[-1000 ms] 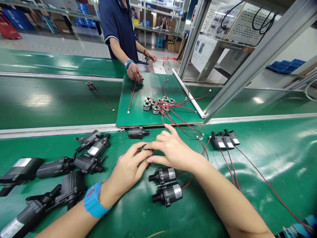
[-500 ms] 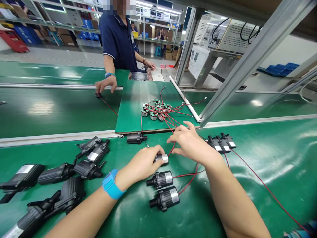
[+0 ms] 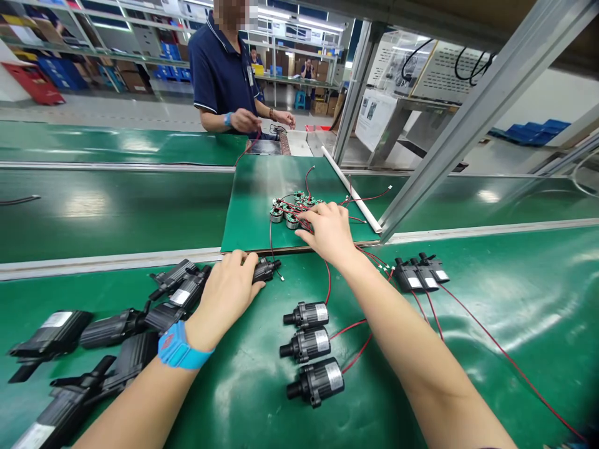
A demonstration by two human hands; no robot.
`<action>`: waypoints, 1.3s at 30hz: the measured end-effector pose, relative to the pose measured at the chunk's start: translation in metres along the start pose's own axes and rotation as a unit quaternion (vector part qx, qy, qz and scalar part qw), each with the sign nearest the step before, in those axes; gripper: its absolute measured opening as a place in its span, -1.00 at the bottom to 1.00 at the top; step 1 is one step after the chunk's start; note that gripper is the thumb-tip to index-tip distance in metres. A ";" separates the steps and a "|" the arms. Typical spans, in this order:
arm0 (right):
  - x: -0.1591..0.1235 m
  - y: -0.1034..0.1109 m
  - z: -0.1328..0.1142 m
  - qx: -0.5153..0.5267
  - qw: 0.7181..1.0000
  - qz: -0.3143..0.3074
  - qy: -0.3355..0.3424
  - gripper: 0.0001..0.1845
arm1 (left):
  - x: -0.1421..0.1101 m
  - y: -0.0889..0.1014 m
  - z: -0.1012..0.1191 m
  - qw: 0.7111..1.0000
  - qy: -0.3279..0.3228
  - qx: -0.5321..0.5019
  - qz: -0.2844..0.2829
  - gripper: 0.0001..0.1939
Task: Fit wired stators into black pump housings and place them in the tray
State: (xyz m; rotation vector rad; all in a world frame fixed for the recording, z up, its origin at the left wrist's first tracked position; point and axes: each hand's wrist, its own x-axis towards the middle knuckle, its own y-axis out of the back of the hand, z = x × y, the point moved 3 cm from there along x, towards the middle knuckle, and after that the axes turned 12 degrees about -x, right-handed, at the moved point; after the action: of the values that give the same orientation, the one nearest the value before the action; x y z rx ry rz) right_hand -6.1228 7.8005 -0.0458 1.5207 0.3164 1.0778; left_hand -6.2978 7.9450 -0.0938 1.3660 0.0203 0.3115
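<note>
My left hand [image 3: 229, 290], with a blue wrist strap, is closed around the rear of a small black pump [image 3: 267, 269] beside the green board's front edge. The hand covers much of that pump. Over the board, my right hand [image 3: 329, 231] reaches into a cluster of round motor stators [image 3: 292, 220] with green circuit boards and red wires. Its thumb and fingers are apart at the nearest stators, and part of the cluster is hidden behind it. Between my arms, three black pumps with white labels lie in a column, the top pump [image 3: 306, 315] farthest from me; red wires trail from them.
More black pumps [image 3: 112, 327] are piled at the left. Several labelled pumps [image 3: 414, 274] with red wires lie at the right. A white tube [image 3: 350, 190] and a slanted metal post [image 3: 468, 131] border the raised green board [image 3: 253, 187]. Across it stands a co-worker [image 3: 224, 75].
My left hand has left the top pump of the column and moved left onto the pump by the board. My right hand has moved forward to the stators. The co-worker's hand has lifted a wired part.
</note>
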 end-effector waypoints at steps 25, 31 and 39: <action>0.028 -0.019 -0.015 -0.125 0.990 0.006 0.069 -0.76 | -0.022 -0.024 0.016 0.453 0.277 -0.847 0.024 -0.54; 0.015 -0.016 -0.022 -0.060 0.994 -0.016 0.087 -0.83 | -0.023 -0.037 0.007 0.719 0.197 -0.663 0.067 -0.57; -0.015 0.001 -0.033 0.130 0.987 -0.067 0.065 -0.51 | -0.025 -0.037 0.009 0.773 0.138 -0.611 0.097 -0.47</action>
State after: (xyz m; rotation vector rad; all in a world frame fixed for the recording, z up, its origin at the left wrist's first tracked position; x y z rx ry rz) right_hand -6.1569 7.8105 -0.0555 1.6342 0.6622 1.0616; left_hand -6.3120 7.9246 -0.1320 -0.0001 -0.0731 0.5632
